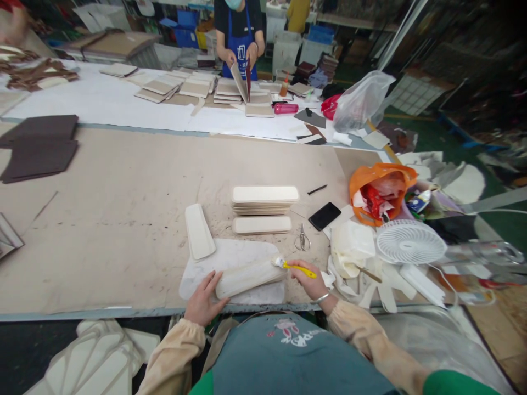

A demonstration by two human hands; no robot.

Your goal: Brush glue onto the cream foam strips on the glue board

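Observation:
A long pale panel (247, 278) lies on a white sheet (193, 277) near the table's front edge. My left hand (206, 299) holds the panel's left end, thumb and fingers around its corner. In my right hand (307, 278) is a yellow-handled brush (300, 268), its white-coated bristles touching the panel's right end. Behind the sheet sit a stack of pale rounded panels (265, 195) and a lower stack (262, 224). Another pale piece (199, 231) overlaps the sheet's upper left edge.
To the right are scissors (302, 239), a phone (325, 216), a pen (317, 189), a white tub (354, 241), a white fan (410, 242) and an orange bag (381, 192). Dark sheets (41, 148) lie far left. Across the table a person (241, 44) handles panels.

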